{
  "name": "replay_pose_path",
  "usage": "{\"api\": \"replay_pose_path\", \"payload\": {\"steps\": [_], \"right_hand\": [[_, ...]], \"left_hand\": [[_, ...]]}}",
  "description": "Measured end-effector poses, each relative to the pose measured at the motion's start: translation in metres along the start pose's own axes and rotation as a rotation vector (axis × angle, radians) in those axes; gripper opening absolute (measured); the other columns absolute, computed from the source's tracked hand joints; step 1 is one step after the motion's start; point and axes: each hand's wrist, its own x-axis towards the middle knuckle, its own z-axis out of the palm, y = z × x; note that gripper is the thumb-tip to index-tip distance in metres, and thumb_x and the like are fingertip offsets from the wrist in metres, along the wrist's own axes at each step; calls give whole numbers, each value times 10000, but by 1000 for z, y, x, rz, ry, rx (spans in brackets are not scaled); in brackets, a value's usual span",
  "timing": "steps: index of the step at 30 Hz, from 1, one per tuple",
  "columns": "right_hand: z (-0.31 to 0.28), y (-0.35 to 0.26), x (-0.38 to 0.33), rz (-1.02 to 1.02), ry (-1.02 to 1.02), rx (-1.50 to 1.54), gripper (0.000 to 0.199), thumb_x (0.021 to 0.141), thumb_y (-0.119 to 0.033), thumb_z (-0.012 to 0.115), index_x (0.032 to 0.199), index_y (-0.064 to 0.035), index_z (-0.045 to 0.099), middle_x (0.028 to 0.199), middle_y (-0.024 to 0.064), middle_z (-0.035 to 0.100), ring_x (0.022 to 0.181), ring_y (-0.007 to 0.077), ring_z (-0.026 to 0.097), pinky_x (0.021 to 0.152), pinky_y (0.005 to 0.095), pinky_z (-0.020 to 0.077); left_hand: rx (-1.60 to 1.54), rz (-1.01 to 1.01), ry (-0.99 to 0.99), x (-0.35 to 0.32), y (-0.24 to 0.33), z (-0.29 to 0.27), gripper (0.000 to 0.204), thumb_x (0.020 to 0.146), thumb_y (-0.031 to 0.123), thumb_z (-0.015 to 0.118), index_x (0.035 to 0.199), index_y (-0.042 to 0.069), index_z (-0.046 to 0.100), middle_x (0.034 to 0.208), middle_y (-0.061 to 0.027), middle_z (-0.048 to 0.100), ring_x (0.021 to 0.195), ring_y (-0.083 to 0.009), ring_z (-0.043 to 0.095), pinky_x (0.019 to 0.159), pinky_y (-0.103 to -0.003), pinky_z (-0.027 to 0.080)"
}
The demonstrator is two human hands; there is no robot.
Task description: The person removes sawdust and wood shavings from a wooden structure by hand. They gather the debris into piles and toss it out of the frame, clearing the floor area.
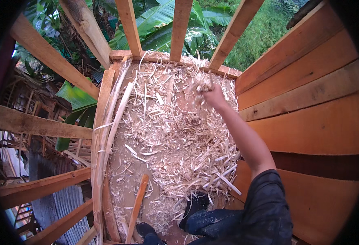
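My right hand reaches out toward the far right part of the floor, its fingers closed around a bunch of wood shavings. The bunch is slightly smeared, and some fingers are hidden behind it. Below the hand, pale curled shavings cover much of the brown floor, thickest at the middle and right. Longer strips lie heaped near my right foot. My left hand is out of the picture.
Upright wooden studs stand along the far and left edges, with gaps between them. Orange-brown boards wall the right. Long poles lie along the left edge. A wooden stick leans near my shoes. Banana leaves grow outside.
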Motion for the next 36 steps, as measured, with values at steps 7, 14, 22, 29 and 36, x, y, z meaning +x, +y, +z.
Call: {"api": "replay_pose_path", "payload": {"steps": [7, 14, 22, 29, 36], "right_hand": [[-8, -58, 72, -190, 174, 123, 216, 776, -6, 690, 990, -12, 663, 868, 93, 690, 740, 169, 658, 630, 320, 522], [24, -27, 71, 99, -56, -309, 464, 712, -161, 778, 1126, -10, 632, 1020, 162, 666, 920, 246, 639, 802, 379, 510], [-66, -241, 151, -208, 131, 57, 1153, 666, -326, 851, 1487, -28, 99, 1449, 283, 311, 1329, 401, 357, 1029, 634, 365], [-36, -105, 83, -346, 185, -154, 349, 771, -101, 612, 1102, -1, 656, 994, 146, 670, 827, 167, 641, 643, 304, 520], [41, 21, -70, 46, -651, -914, 1261, 558, -727, 749, 1520, -192, 134, 1543, 267, 58, 1412, 475, 107, 1105, 609, 226]], "left_hand": [[-38, -36, -34, 15, 3, 10, 519, 889, 336, 593, 1231, -47, 513, 1212, -259, 527, 1146, -400, 473, 1043, -477, 312], [85, 73, -77, 32, 20, 7, 507, 865, 291, 623, 1207, -70, 528, 1190, -270, 555, 1121, -401, 498, 1033, -467, 328], [63, 4, -97, 34, 31, 0, 537, 875, 314, 600, 1240, -68, 503, 1214, -265, 542, 1147, -400, 486, 1039, -465, 328], [76, -23, -106, 25, 21, -9, 549, 894, 330, 572, 1275, -55, 479, 1252, -258, 521, 1176, -396, 473, 1041, -464, 332], [76, 8, -63, 21, 22, -2, 507, 912, 290, 565, 1286, -43, 481, 1277, -258, 508, 1185, -403, 472, 1029, -470, 353]]}}
